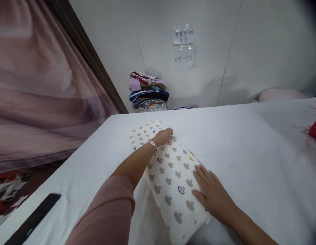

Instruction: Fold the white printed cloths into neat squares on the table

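A white cloth (pixel 173 180) printed with grey and coloured mushroom-like shapes lies in a long folded strip on the white-covered table (pixel 236 143). Its near end reaches the bottom of the view. My left hand (pixel 163 136), with a silver bracelet at the wrist, pinches the cloth's right edge toward the far part. The forearm hides some of the cloth. My right hand (pixel 210 194) rests flat on the nearer right side of the cloth, fingers stretched out.
Folded fabrics (pixel 149 92) are stacked beyond the table's far edge. A pink curtain (pixel 45 85) hangs at left. A dark flat object (pixel 32 219) lies near the left edge; something red (pixel 315 129) sits at far right. Handwritten papers (pixel 183 58) are on the wall.
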A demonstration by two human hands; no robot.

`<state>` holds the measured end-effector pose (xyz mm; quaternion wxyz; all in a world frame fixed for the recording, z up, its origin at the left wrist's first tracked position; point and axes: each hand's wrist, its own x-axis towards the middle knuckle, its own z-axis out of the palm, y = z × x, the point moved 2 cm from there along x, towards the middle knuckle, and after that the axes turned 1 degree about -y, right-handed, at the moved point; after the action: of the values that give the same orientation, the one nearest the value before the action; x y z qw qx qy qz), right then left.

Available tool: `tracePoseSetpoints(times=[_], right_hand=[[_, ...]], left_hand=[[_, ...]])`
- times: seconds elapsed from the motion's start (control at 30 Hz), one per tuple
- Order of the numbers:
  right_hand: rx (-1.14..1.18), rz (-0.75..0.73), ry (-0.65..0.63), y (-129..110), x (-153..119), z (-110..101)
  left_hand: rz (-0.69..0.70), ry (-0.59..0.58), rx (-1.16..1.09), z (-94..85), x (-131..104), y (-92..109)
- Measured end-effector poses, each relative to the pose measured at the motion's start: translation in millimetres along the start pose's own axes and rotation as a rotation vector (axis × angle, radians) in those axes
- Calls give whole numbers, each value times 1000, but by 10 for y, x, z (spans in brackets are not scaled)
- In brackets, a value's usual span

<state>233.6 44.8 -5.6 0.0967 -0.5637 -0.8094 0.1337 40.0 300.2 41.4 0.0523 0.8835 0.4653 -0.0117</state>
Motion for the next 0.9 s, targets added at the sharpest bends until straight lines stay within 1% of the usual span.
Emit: tracePoseSetpoints(times=[0.13, 0.27, 0.37, 0.43, 0.53, 0.6, 0.73, 0.9], right_hand=[[-13, 3, -3, -3, 6, -4], [-12, -10, 27, 10, 4, 21], [-6, -22, 48, 23, 0, 35], [-5, -29, 59, 31, -3, 43], [-6, -37, 78, 37, -11, 59], [-6, -44, 100, 37, -18, 71], [-23, -59, 128, 34, -23, 86], [-43, -62, 130, 32, -19, 85]], left_hand=[[56, 61, 4, -10, -67, -32], [123, 73, 16, -90, -166, -41], [123, 54, -17, -163, -221, -67], [89, 3, -48, -193, -226, -93], [61, -87, -58, -191, -170, -106], [68, -120, -29, -165, -102, -88], [81, -138, 51, -101, 29, -29], [97, -124, 77, -64, 88, -14]])
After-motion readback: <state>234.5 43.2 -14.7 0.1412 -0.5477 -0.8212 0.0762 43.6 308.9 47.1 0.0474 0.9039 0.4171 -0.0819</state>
